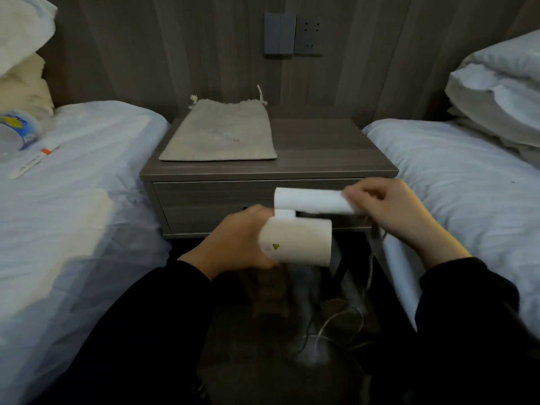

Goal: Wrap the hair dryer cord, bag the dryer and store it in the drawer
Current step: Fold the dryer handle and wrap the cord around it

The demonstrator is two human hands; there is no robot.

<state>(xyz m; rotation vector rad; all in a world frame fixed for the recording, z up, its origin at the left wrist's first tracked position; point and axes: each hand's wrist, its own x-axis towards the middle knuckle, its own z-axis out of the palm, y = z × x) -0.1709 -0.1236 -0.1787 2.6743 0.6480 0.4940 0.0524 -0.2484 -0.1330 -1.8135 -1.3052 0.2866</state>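
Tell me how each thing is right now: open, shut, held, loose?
hair dryer: handle folded, held up by both hands
cord: unwrapped, hanging down loose
bag: lying flat on the nightstand
drawer: shut
left hand: grips the dryer's body
right hand: grips the handle's end
bottle: lying on its side

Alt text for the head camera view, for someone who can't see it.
Two hands hold a folded white hair dryer before a nightstand drawer: left hand on the barrel, right hand on the handle, cord trailing to the floor. A beige drawstring bag lies flat on the nightstand between two beds.
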